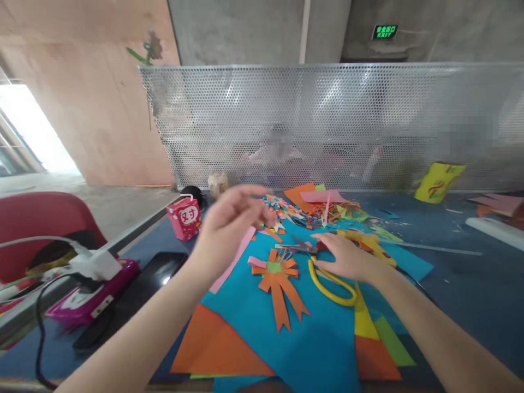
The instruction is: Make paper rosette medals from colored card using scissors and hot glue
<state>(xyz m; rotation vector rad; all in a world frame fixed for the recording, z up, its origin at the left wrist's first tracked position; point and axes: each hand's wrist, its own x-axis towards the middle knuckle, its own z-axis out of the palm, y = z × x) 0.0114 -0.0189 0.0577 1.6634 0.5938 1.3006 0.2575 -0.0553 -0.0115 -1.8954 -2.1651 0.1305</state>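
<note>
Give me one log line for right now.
left hand: raised, blurred | right hand: at scissors | orange paper bow: on blue paper

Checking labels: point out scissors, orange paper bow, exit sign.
Scissors (pixel 313 252): head view, where blades meet handles.
Orange paper bow (pixel 274 267): head view, green centre.
Exit sign (pixel 385 32): head view, lit panel.

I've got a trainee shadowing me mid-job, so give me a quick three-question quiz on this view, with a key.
1. Which of these is nearest the right hand? A) black phone B) yellow-handled scissors C) yellow container
2. True or false: the orange paper flower has a green centre.
3. Fill in: in the picture, the pink carton stands to the ____ of the left hand.

Key: 1. B; 2. True; 3. left
</note>
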